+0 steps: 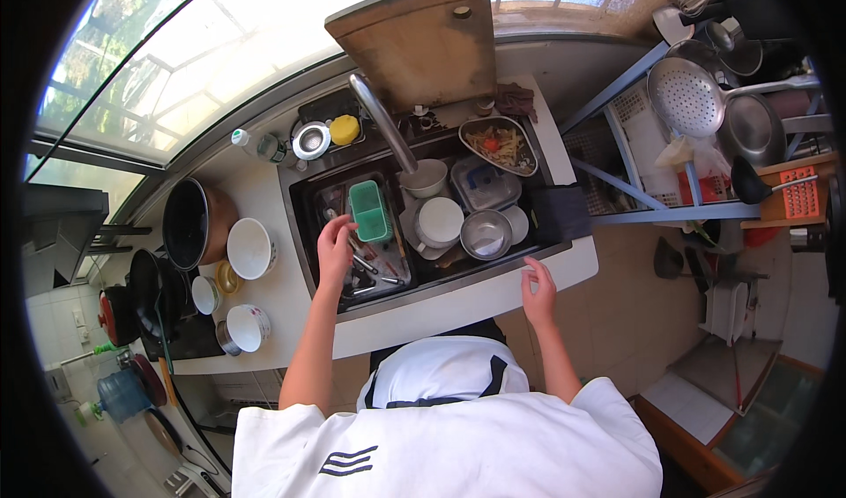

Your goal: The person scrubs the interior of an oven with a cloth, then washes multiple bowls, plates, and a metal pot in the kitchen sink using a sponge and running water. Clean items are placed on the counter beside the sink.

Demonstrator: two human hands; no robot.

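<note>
My left hand (336, 250) is over the left basin, its fingertips at the edge of a green divided plastic basket (370, 223). Whether they touch it I cannot tell. Utensils with metal handles (363, 264) lie in a tray below. My right hand (538, 286) hovers at the counter's front edge, fingers slightly curled, holding nothing. Before it, the right basin holds a metal bowl (486, 235), a white cup (439, 222), a lidded clear plastic container (487, 186) and a white bowl (423, 179) beneath the curved faucet (383, 121). A strainer basket of food scraps (500, 144) sits at the back right corner.
White bowls (252, 248) and a large pot (198, 223) stand on the left counter. Behind the sink are a wooden cutting board (423, 42), a yellow sponge (344, 130) and a sink strainer (311, 141). A dark cloth (562, 212) drapes over the right rim. A blue-framed rack (621, 147) holds a skimmer (686, 97).
</note>
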